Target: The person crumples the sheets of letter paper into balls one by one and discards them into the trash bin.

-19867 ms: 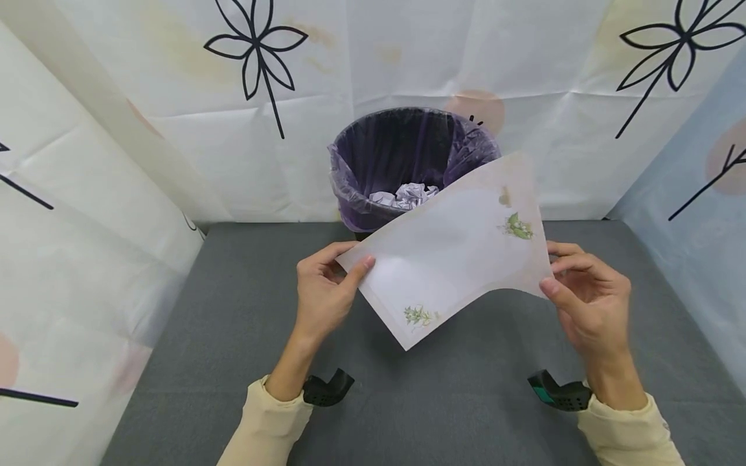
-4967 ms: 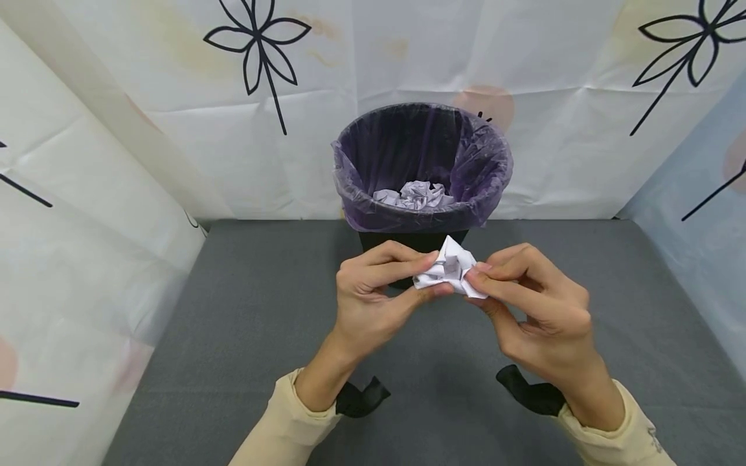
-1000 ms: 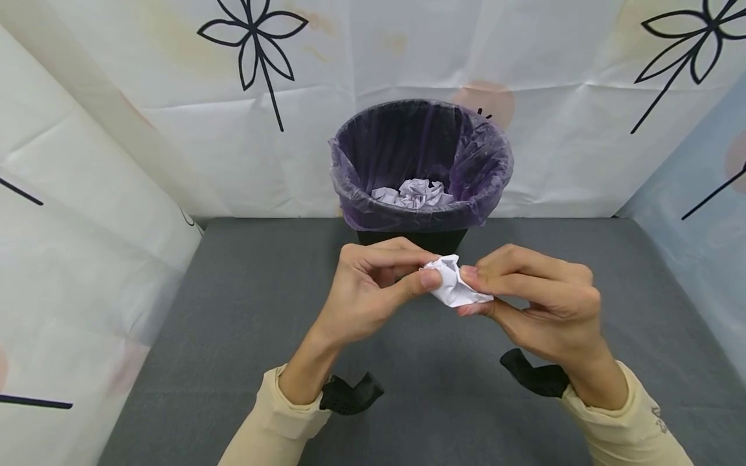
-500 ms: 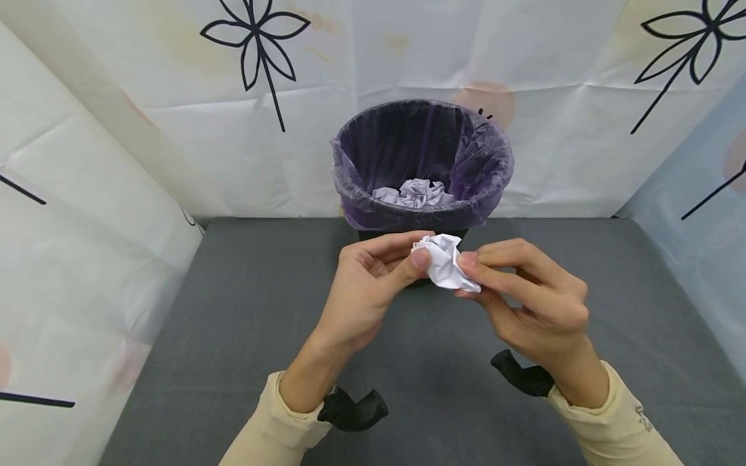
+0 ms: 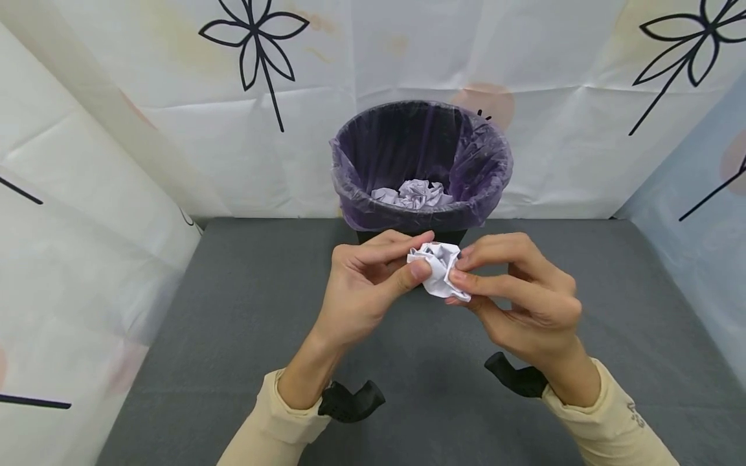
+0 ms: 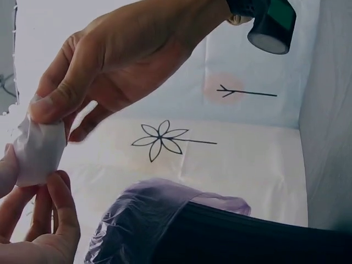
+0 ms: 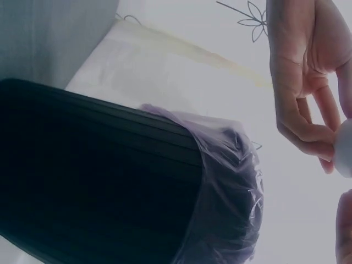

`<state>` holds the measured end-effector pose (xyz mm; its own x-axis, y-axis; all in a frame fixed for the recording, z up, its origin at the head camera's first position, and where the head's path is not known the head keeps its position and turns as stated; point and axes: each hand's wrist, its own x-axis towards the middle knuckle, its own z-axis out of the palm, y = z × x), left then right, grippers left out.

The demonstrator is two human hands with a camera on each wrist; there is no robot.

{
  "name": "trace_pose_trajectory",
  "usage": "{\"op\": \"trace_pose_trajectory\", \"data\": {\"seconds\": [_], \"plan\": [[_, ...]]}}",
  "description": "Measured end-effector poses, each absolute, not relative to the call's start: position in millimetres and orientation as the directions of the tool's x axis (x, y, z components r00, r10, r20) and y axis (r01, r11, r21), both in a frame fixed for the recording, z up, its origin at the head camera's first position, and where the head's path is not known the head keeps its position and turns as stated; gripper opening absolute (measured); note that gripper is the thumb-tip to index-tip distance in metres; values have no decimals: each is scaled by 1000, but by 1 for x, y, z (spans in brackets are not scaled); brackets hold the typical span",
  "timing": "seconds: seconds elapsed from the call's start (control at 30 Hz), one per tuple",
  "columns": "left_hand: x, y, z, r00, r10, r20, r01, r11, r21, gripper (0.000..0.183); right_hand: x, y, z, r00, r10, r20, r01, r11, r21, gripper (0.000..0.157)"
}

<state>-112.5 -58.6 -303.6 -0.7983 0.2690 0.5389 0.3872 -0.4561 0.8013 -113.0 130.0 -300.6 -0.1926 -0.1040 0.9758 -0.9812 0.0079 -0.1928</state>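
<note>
A small crumpled ball of white paper (image 5: 440, 275) is held up in front of the bin in the head view. My left hand (image 5: 364, 288) pinches its left side, thumb in front and fingers behind. On the other side my right hand (image 5: 524, 294) grips it between thumb and fingertips. The left wrist view shows the paper ball (image 6: 39, 151) between both hands at the left edge. Only part of the paper ball (image 7: 345, 148) appears at the right edge of the right wrist view.
Behind the hands stands a black bin (image 5: 445, 236) with a purple plastic liner (image 5: 416, 217) folded over its rim. Crumpled papers (image 5: 416, 193) lie inside it. A dark grey table (image 5: 262, 291) spreads below, and printed white curtains (image 5: 291, 162) enclose the back and sides.
The flat printed sheet held earlier is gone; a crumpled paper is in the hands five seconds ago and now. Over the last second the ball has turned and shifted slightly left between the fingers.
</note>
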Motion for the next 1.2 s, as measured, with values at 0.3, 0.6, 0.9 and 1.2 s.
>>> {"op": "trace_pose_trajectory", "data": {"seconds": [0.3, 0.6, 0.9, 1.2], "plan": [[-108, -58, -302, -764, 183, 619, 540, -343, 769, 43, -116, 131, -302, -251, -114, 961, -966, -34, -256, 23], [-104, -60, -297, -721, 253, 645, 587, -272, 763, 39, -114, 133, -303, -310, -102, 945, -948, -43, -315, 43], [-106, -56, -299, -662, 200, 722, 681, -241, 692, 37, -111, 134, -301, -393, -153, 907, -916, -22, -401, 47], [-110, -53, -302, -618, 211, 757, 706, -276, 653, 35, -111, 133, -305, -445, -126, 887, -848, -260, -462, 39]]}}
